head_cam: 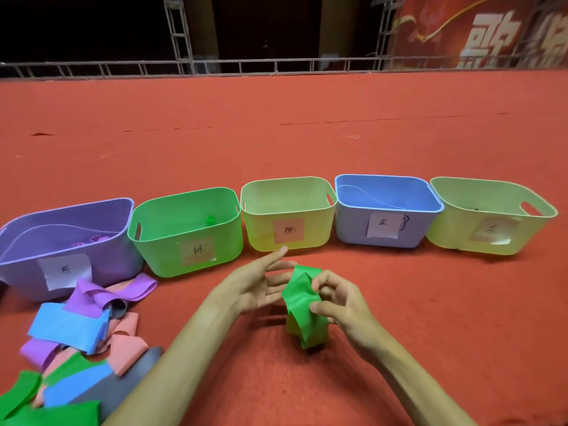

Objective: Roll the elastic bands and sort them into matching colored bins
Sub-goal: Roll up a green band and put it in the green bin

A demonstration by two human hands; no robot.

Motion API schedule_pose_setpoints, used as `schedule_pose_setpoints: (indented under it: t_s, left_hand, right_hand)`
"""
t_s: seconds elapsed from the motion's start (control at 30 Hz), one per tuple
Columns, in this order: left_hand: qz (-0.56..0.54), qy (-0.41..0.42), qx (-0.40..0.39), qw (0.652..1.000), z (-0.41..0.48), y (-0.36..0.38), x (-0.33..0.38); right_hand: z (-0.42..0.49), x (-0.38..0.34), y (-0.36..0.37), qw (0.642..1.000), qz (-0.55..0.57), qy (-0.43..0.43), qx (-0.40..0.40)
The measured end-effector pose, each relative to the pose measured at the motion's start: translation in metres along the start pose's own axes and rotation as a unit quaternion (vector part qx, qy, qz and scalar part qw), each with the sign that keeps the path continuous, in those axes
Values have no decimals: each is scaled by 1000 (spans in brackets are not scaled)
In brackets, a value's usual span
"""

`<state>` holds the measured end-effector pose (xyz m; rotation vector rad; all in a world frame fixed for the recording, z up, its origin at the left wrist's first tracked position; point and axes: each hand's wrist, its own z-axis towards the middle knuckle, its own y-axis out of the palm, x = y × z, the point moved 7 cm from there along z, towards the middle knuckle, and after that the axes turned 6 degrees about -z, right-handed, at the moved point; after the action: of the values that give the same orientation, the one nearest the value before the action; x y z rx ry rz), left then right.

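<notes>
Green bin [159,247] holds one green roll [210,220]; right fingers [330,276] pinch green band [299,295], left fingers [276,253] spread.

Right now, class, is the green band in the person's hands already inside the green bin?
No, the right hand pinches the green band above the carpet, in front of the green bin.

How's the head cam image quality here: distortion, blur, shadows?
Head view: strong wide-angle bowing, the row of bins and the far rail curve; left hand fingers slightly motion-blurred, the green band pinched by the right hand fairly sharp; soft shadow under it on the red carpet; bin labels soft; background beyond the rail dark; no hard glare.
</notes>
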<state>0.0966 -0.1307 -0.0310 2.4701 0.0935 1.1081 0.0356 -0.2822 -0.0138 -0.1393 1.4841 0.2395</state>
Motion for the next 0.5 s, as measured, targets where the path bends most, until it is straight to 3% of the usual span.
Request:
schedule_pose_setpoints:
  t_s: [0.2, 0.33, 0.43, 0.5]
  left_hand:
    - [-28, 157, 2, 987, -15, 14, 16]
    - [-7, 188, 21, 982, -22, 9, 23]
    - [113, 178, 102, 972, -8, -13, 5]
    - [252, 186, 193, 930, 6, -40, -8]
  right_hand:
    - [-16, -2, 9, 995, -64, -71, 1]
    - [-21, 10, 10, 993, -84, -83, 3]
    - [-16, 39, 5, 996, -87, -19, 24]
    - [-16, 58, -3, 992, -108, 30, 58]
